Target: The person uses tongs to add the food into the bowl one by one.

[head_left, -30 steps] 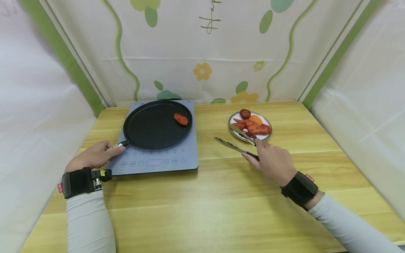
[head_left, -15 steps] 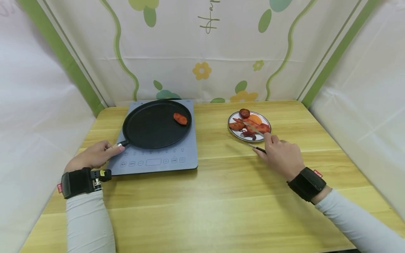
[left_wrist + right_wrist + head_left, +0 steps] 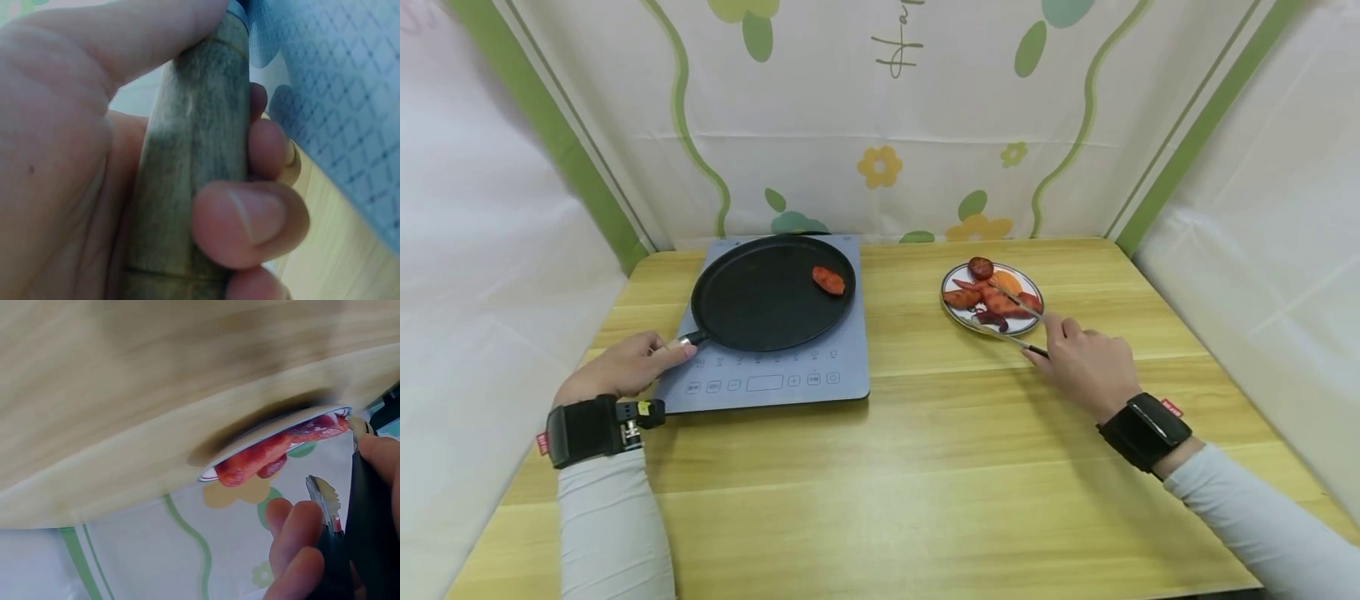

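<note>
My left hand grips the wooden handle of a black frying pan, its fingers curled round it in the left wrist view. One reddish piece of food lies near the pan's right rim. In my right hand is a pair of metal tongs with black grips. Their arms stand apart over a white plate with a dark rim. On that plate lie a red wing-shaped piece, a browned oval piece, a round dark red piece and an orange piece.
The pan sits on a grey induction cooker with printed touch keys. Both stand on a wooden table. Printed white cloth rises behind the table and at both sides.
My right hand has moved right and a little toward the table's front, drawing the tongs from left of the plate to over it. The left hand and pan stay where they were.
</note>
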Available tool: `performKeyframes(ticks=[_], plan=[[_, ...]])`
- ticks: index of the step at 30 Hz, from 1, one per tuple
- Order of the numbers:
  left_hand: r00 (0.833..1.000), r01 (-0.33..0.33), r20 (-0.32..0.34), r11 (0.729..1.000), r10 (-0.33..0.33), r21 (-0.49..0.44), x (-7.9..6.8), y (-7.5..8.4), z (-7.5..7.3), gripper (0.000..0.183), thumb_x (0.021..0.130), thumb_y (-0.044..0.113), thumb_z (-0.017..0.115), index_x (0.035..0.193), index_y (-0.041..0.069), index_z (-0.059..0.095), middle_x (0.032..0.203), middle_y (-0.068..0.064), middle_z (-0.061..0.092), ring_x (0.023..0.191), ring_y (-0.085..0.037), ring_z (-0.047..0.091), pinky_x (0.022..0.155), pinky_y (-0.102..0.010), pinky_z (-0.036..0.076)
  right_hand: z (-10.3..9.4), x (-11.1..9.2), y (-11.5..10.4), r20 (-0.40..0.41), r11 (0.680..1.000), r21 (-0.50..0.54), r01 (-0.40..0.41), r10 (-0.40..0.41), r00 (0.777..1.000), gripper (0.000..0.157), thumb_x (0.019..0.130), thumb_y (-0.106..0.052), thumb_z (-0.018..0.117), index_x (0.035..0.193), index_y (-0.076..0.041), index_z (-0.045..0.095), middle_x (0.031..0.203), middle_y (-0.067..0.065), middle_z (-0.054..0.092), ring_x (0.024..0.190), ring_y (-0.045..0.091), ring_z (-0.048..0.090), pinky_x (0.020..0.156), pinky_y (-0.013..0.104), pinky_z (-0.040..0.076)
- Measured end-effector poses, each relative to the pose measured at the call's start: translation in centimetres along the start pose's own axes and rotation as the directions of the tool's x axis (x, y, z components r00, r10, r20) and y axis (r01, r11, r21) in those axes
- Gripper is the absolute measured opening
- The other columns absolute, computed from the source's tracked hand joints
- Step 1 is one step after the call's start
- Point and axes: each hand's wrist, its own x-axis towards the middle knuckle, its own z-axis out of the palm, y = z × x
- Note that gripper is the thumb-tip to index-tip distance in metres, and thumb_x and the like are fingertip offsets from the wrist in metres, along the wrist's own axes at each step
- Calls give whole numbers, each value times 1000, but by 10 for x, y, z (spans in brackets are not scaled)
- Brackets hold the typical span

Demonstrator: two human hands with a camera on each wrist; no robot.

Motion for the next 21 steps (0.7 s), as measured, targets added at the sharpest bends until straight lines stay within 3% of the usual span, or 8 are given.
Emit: performKeyframes(ticks=[9,21], plan=[[1000,-9,-4,1000,9,3,0,0,0,57,94,58,48,93,1,42,74,-7,41,64,-22,44,55,-33,35,7,-8,9,68,998,57,-27,23,997,46,84,-44,67,96,-3,49,64,5,45,40,20,37,33,36,28],[1000,-17,-13,1000,17,9,1,1,0,54,95,55,48,91,1,43,75,-7,41,65,-21,43,56,-34,35,14,-10,19,83,991,135,7,-18,996,41,85,-41,66,102,-7,52,62,0,44,41,16,38,35,35,29]])
